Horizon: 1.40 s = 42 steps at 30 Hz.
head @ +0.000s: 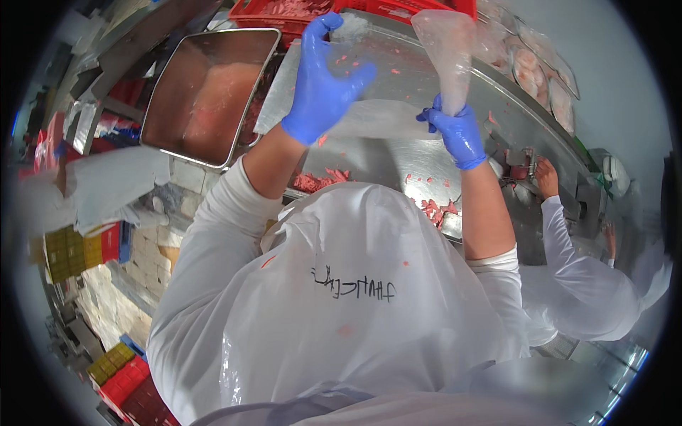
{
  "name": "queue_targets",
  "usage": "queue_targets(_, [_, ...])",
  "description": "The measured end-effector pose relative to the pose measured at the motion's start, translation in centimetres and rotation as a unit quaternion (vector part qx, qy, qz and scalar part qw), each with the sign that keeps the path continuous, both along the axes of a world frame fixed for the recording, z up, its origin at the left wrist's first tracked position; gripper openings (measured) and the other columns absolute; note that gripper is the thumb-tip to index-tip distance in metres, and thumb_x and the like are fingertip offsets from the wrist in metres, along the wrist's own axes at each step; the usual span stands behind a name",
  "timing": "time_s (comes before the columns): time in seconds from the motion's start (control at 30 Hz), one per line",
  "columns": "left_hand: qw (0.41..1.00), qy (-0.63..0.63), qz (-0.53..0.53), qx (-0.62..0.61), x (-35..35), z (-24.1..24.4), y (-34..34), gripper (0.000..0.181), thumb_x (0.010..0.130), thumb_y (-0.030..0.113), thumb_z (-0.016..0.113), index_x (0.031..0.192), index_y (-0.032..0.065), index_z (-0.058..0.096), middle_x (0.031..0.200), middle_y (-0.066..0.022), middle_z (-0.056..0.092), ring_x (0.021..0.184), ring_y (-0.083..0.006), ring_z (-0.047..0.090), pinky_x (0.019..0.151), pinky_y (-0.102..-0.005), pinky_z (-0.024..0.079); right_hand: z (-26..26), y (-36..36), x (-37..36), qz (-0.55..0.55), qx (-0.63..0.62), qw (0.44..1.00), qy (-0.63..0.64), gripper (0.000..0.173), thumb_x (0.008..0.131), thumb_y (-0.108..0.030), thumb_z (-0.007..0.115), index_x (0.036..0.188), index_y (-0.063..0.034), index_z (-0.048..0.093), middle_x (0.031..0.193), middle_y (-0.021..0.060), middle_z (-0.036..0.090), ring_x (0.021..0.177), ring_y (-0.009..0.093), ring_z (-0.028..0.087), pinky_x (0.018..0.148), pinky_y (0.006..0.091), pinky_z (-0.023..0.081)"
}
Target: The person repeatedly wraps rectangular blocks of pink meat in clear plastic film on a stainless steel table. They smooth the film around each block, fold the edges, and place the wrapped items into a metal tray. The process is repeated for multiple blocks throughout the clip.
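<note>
My right hand [459, 133], in a blue glove, grips the gathered part of a clear plastic bag [446, 50]. The bag's wide upper end flares upward above that fist. A blurred translucent shape [386, 120] stretches left from the same hand; whether it is part of this bag I cannot tell. My left hand [326, 88], also gloved in blue, is raised with fingers and thumb apart and holds nothing. Beneath both hands lies a stainless steel work table [367, 160], with small pink meat scraps [322, 180] scattered over it.
A deep steel bin [210, 96] with pink residue stands left. Red crates [256, 20] holding pink meat line the far side. Filled clear bags [533, 74] lie at upper right. On the right, another person's hand [546, 178] is at a small metal container [519, 165].
</note>
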<state>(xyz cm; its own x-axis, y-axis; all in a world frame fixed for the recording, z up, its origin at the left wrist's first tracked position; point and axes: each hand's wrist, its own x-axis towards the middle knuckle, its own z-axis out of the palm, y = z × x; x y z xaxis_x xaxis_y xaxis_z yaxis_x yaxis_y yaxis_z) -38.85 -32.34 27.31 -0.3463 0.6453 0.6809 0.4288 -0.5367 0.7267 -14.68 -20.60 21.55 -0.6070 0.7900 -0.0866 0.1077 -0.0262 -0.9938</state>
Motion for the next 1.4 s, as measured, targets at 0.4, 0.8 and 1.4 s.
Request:
queue_targets(0.4, [0.852,0.466,-0.006,-0.239,0.0,-5.5,0.8,0.015,0.079,0.02,0.073,0.091,0.0112,0.073,0.088,-0.0107,0.072,0.087,-0.0337,0.067,0.085,-0.0453,0.054,6.7,-5.8,3.9,-0.086,0.618,0.724,-0.293,0.033,0.069,-0.009,0.07,0.101,-0.016,0.072,0.081,0.0094,0.072,0.081,0.032,0.069,0.08,0.0426,0.052])
queue_targets(0.8, [0.949,-0.229,-0.215,-0.013,1.4,1.1,-2.2,0.022,0.093,0.012,0.064,0.113,0.0035,0.062,0.106,-0.0113,0.06,0.093,-0.023,0.063,0.083,-0.0386,0.053,-16.4,-9.3,9.2,0.017,0.423,0.811,-0.403,0.039,0.086,-0.039,0.066,0.116,-0.014,0.071,0.108,0.0103,0.073,0.105,0.031,0.067,0.107,0.0479,0.038])
queue_targets(1.4, [0.915,0.164,-0.294,-0.222,1.2,-12.3,2.6,0.043,0.099,0.036,0.064,0.124,0.0005,0.061,0.109,-0.0092,0.068,0.09,-0.024,0.065,0.081,-0.0355,0.053,-3.2,-10.5,6.3,0.021,-0.168,0.968,0.187,0.071,0.095,-0.032,0.068,0.154,-0.0053,0.039,0.158,0.0116,0.04,0.147,0.024,0.036,0.118,0.0388,0.033])
